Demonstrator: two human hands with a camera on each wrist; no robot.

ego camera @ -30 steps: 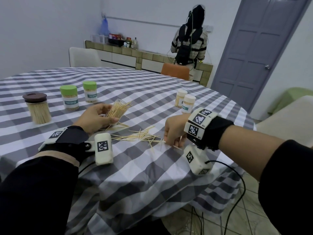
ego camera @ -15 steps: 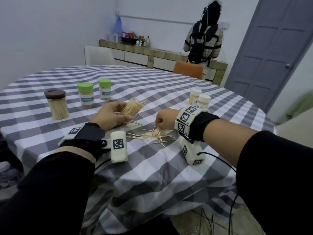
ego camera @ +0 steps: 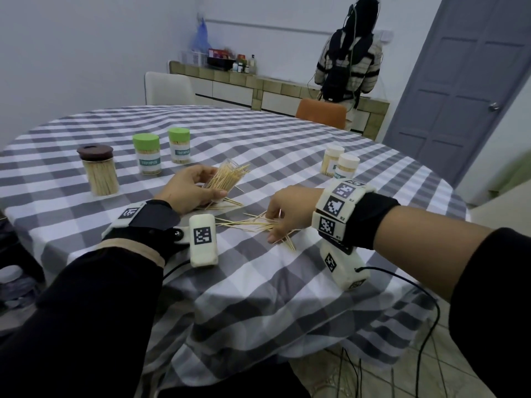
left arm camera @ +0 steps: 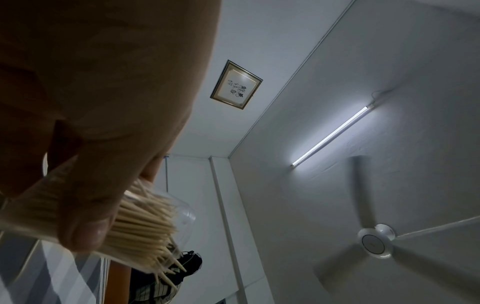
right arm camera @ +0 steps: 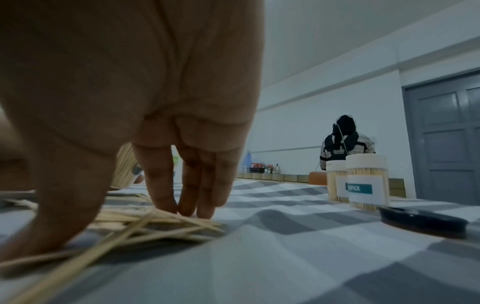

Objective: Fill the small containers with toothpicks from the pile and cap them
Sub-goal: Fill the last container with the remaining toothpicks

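Loose toothpicks (ego camera: 253, 224) lay on the table (ego camera: 258, 282) between both hands, three jars (ego camera: 146, 153) behind-left, two jars (ego camera: 340, 165) behind-right, a lid (right arm camera: 423, 223) before those.

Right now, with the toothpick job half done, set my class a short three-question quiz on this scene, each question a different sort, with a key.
1. True or false: the clear container in the left hand is capped.
2. How many green-capped containers stand on the table?
3. The right hand fingers touch: A) a white-capped container, B) the loose toothpick pile, C) the dark lid.

Key: 1 false; 2 two; 3 B.
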